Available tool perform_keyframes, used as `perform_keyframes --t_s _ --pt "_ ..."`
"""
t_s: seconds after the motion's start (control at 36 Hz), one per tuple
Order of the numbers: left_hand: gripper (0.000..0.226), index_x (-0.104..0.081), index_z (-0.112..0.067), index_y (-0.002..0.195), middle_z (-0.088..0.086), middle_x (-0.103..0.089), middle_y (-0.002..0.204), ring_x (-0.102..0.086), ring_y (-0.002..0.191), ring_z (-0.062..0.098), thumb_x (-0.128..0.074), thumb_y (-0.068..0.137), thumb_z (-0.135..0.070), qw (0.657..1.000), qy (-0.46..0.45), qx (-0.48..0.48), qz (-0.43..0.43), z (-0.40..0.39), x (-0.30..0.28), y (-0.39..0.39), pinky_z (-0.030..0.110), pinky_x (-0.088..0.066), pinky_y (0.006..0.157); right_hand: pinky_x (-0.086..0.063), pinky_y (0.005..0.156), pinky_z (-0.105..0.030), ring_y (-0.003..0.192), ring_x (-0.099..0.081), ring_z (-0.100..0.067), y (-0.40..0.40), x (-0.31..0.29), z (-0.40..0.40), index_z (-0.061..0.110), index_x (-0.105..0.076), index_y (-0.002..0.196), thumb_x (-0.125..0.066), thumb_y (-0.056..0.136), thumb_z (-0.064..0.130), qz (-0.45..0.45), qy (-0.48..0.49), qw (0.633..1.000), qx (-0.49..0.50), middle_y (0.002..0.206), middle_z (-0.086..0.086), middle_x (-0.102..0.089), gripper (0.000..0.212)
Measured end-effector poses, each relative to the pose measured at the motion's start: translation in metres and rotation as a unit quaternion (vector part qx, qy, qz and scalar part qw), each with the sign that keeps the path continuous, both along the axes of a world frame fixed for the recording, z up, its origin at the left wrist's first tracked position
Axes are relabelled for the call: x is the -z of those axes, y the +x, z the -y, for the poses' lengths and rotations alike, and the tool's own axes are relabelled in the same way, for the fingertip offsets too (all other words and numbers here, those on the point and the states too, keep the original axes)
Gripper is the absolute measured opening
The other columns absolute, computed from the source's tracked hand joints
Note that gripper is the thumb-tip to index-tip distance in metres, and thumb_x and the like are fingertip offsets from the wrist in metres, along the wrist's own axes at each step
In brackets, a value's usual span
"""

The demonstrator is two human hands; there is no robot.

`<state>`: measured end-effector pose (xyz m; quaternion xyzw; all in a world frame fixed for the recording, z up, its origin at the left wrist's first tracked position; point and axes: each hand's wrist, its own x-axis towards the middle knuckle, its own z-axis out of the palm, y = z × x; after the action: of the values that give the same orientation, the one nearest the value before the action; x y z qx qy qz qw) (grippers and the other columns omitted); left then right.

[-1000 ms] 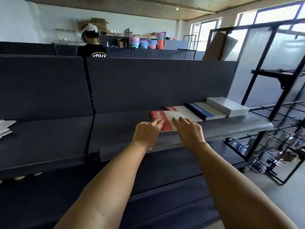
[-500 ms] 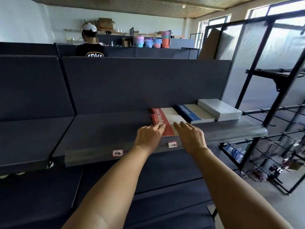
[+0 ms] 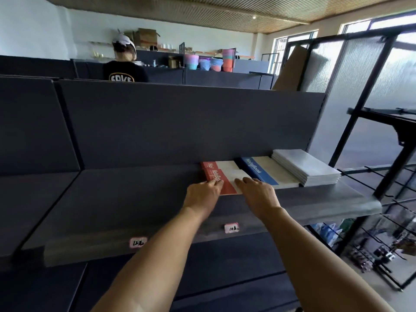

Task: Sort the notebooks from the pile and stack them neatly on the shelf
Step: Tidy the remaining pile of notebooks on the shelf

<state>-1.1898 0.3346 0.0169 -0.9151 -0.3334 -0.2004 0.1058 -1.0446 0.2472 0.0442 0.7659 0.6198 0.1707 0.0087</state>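
2 hands press flat, fingers spread, on the top red notebook (image 3: 227, 181) on the shelf (image 3: 135, 199): left hand (image 3: 202, 194) on its red band, right hand (image 3: 258, 194) on its white part, neither grip closed around it; beside it lie a blue notebook (image 3: 265, 172) and a white stack (image 3: 308, 167).

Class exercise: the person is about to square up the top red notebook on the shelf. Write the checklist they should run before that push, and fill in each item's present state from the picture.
1. Both hands on the top red notebook: ok; left hand on its red band, right hand on its white part.
2. It is flush with the red notebook beneath: not ok; it sits nearer the front, the lower one showing behind.
3. Blue notebook alongside leaves a gap: cannot tell; the right hand covers the edge.
4. White stack looks tidy: ok.
5. Shelf to the left is bare: ok.
6. Fingers hooked under the cover: cannot tell.
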Motion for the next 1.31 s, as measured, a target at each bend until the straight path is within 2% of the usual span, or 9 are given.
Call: perform_keyframes --t_s 0.47,0.56,0.64,0.78,0.86,0.94,1.08,1.22,1.31 --pt "0.038 -0.043 -0.018 0.136 0.001 -0.054 0.132 -0.062 0.107 0.027 -0.044 0.099 -0.013 0.995 -0.057 -0.033 -0.069 -0.028 0.007 0.031 0.040 -0.052 0.078 -0.048 0.089 -0.039 0.117 -0.055 -0.025 0.045 0.002 -0.045 0.022 -0.038 0.140 -0.056 0.093 0.017 -0.010 -0.095 0.995 -0.038 0.129 -0.002 -0.057 0.051" --pt "0.038 -0.044 -0.018 0.136 0.001 -0.052 0.133 -0.059 0.110 0.027 -0.045 0.099 -0.030 0.993 -0.096 -0.026 -0.055 -0.031 0.007 0.034 0.040 -0.051 0.082 -0.047 0.090 -0.039 0.119 -0.054 -0.026 0.051 0.005 -0.051 0.024 -0.039 0.140 -0.056 0.094 0.022 -0.013 -0.111 0.993 -0.042 0.130 -0.003 -0.055 0.049" --pt "0.055 -0.041 -0.019 0.139 -0.001 -0.048 0.138 -0.054 0.116 0.024 -0.047 0.095 -0.051 0.986 -0.155 -0.025 -0.055 -0.030 0.010 0.037 0.037 -0.045 0.088 -0.046 0.092 -0.039 0.121 -0.050 -0.026 0.055 0.006 -0.056 0.027 -0.035 0.143 -0.057 0.093 0.027 -0.019 -0.135 0.990 -0.043 0.133 -0.002 -0.051 0.055" --pt "0.075 -0.035 -0.020 0.144 -0.002 -0.041 0.144 -0.046 0.125 0.021 -0.048 0.086 -0.067 0.980 -0.186 -0.043 -0.054 -0.033 0.012 0.040 0.036 -0.042 0.099 -0.046 0.092 -0.040 0.119 -0.050 -0.027 0.062 0.000 -0.062 0.030 -0.032 0.144 -0.058 0.089 0.040 -0.034 -0.168 0.985 -0.027 0.131 -0.002 -0.046 0.061" --pt "0.076 -0.038 -0.022 0.140 -0.004 -0.042 0.142 -0.048 0.123 0.020 -0.053 0.082 -0.069 0.975 -0.215 -0.049 -0.030 -0.036 0.011 0.041 0.036 -0.044 0.097 -0.043 0.096 -0.040 0.124 -0.047 -0.027 0.064 -0.001 -0.069 0.030 -0.025 0.147 -0.062 0.083 0.046 -0.087 -0.196 0.977 0.003 0.139 -0.002 -0.043 0.076" --pt "0.078 -0.037 -0.022 0.139 -0.003 -0.040 0.144 -0.047 0.125 0.022 -0.057 0.080 -0.069 0.969 -0.238 -0.061 -0.016 -0.038 0.010 0.041 0.038 -0.043 0.097 -0.039 0.101 -0.042 0.132 -0.038 -0.030 0.062 -0.001 -0.076 0.031 -0.011 0.151 -0.064 0.080 0.039 -0.211 -0.232 0.949 0.030 0.151 -0.001 -0.030 0.088" --pt "0.082 -0.035 -0.022 0.141 -0.002 -0.038 0.147 -0.044 0.128 0.023 -0.059 0.078 -0.068 0.967 -0.245 -0.071 -0.019 -0.041 0.008 0.040 0.040 -0.042 0.099 -0.030 0.106 -0.040 0.142 -0.019 -0.031 0.060 0.000 -0.084 0.028 -0.003 0.152 -0.057 0.085 0.028 -0.355 -0.247 0.900 0.056 0.160 -0.001 -0.008 0.086" --pt "0.089 -0.032 -0.026 0.146 -0.001 -0.029 0.151 -0.032 0.135 0.026 -0.055 0.075 -0.076 0.963 -0.255 -0.076 -0.052 -0.036 0.005 0.046 0.044 -0.038 0.106 -0.035 0.087 -0.034 0.133 -0.033 -0.034 0.063 0.001 -0.091 0.024 -0.010 0.151 -0.051 0.085 0.014 -0.442 -0.174 0.877 0.071 0.153 -0.011 -0.024 0.078" --pt "0.086 -0.033 -0.025 0.146 0.002 -0.028 0.150 -0.029 0.136 0.027 -0.055 0.078 -0.073 0.964 -0.246 -0.092 -0.047 -0.035 0.006 0.051 0.043 -0.036 0.107 -0.035 0.086 -0.031 0.130 -0.037 -0.031 0.065 0.005 -0.094 0.020 -0.011 0.151 -0.051 0.088 0.014 -0.487 -0.114 0.863 0.066 0.153 -0.011 -0.025 0.074"
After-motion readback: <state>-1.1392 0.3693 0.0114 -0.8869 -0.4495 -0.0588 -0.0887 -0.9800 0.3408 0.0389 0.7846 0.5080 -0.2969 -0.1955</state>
